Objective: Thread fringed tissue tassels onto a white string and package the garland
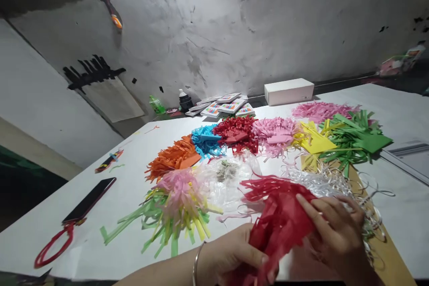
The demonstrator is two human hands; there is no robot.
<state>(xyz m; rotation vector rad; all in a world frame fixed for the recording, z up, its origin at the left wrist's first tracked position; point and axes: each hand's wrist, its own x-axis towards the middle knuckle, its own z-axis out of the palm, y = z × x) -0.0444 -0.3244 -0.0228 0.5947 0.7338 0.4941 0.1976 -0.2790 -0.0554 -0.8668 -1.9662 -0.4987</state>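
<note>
Red tissue paper [281, 214], cut into a fringe of strips, is bunched up near the front edge of the table. My left hand [239, 252], with a silver bangle at its wrist, is closed round its lower part. From the other side, my right hand [335, 228] grips the bunch, index finger laid along the paper and thumb hidden. Behind the hands lies a clear plastic bag [214, 187]. A tassel bundle of pink, yellow and green strips [177, 201] rests to the left. White curly ribbon [321, 181] is heaped behind my right hand.
Fringed paper bundles form an arc: orange [174, 156], blue [206, 138], red [236, 133], pink [275, 134], yellow [315, 138] and green [355, 136]. A phone with red strap [89, 201] and cutter [109, 161] lie left. Cards [228, 105] and a white box [288, 92] stand behind.
</note>
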